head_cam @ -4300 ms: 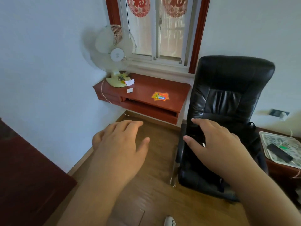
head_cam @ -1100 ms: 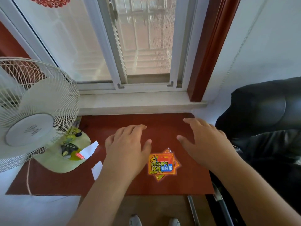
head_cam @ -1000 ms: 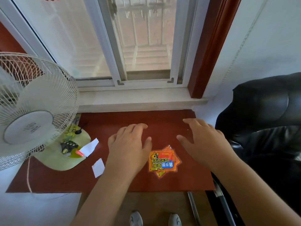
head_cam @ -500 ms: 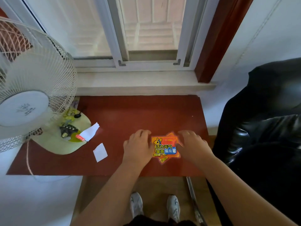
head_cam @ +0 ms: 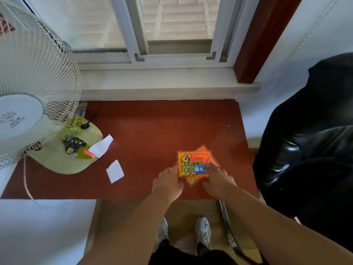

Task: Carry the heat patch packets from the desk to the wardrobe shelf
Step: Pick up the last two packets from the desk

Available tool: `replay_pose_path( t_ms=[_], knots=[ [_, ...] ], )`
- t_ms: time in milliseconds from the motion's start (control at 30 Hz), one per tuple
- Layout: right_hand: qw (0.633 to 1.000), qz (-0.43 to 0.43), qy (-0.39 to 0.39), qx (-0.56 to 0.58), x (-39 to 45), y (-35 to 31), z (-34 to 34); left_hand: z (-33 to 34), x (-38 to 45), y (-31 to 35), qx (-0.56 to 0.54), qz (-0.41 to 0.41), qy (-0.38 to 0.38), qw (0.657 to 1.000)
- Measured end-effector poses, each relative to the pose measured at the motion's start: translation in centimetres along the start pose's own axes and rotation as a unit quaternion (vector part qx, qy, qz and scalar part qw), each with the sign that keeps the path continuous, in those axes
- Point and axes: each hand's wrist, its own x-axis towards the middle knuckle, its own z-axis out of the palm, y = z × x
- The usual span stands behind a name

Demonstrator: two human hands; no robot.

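Pickup step: left hand (head_cam: 168, 183) and right hand (head_cam: 219, 180) flanked the heat patch packets (head_cam: 193, 164) near the desk (head_cam: 152, 131) front edge, fingers touching them, nothing gripped. Next move called for squaring the stack and pinching it.

A red-brown desk (head_cam: 149, 131) sits beneath a bright window (head_cam: 172, 25), black chair (head_cam: 309, 150) alongside.

Both forearms are bare, no sleeves showing. The person wears dark trousers (head_cam: 191, 255) and white shoes (head_cam: 203, 231) with a dark curved side mark.
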Motion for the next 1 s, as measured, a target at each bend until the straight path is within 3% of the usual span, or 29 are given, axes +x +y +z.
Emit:
replay_pose_path(
  t_ms=[300, 567, 833, 1000],
  knots=[
    [0.998, -0.007, -0.061, -0.011, 1.3, 0.5, 2.4, 1.6, 1.2, -0.7, -0.039, 0.003, -0.022, 0.999],
    [0.997, -0.038, -0.064, 0.002, 1.2, 0.8, 3.2, 3.3, 1.9, -0.4, -0.242, -0.039, -0.024, 0.969],
    [0.996, -0.035, -0.064, 0.041, 1.1, 0.9, 3.6, 2.2, 1.8, -0.7, -0.348, -0.072, -0.031, 0.934],
    [0.995, -0.010, -0.052, 0.085, 1.0, 0.6, 2.9, 2.8, 2.7, -2.4, -0.301, 0.014, 0.054, 0.952]
  ],
)
